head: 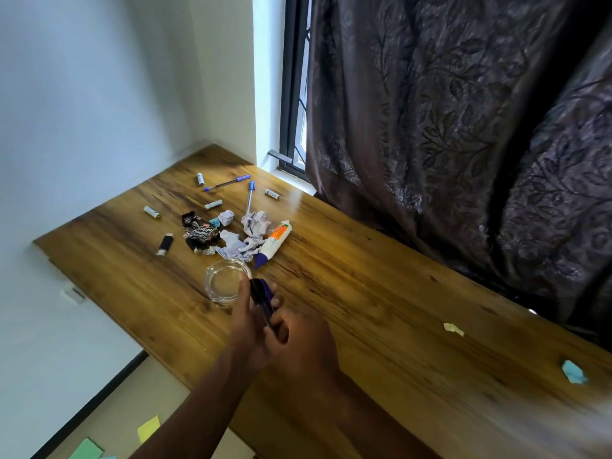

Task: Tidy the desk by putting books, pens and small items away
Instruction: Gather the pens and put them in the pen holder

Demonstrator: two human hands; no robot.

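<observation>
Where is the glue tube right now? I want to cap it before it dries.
In the head view the glue tube lies on the desk, just right of the crumpled papers and beyond the glass bowl.

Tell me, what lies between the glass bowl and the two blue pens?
In the head view, crumpled paper and a dark snack wrapper lie between the glass bowl and the blue pens.

The crumpled dark wrapper (198,232) reads "Happy Happy"; other labels are illegible

Brown wood-grain desk (381,313), dark leaf-patterned curtain (463,111), blue-capped pens (228,183), clear glass bowl (225,283)
</observation>
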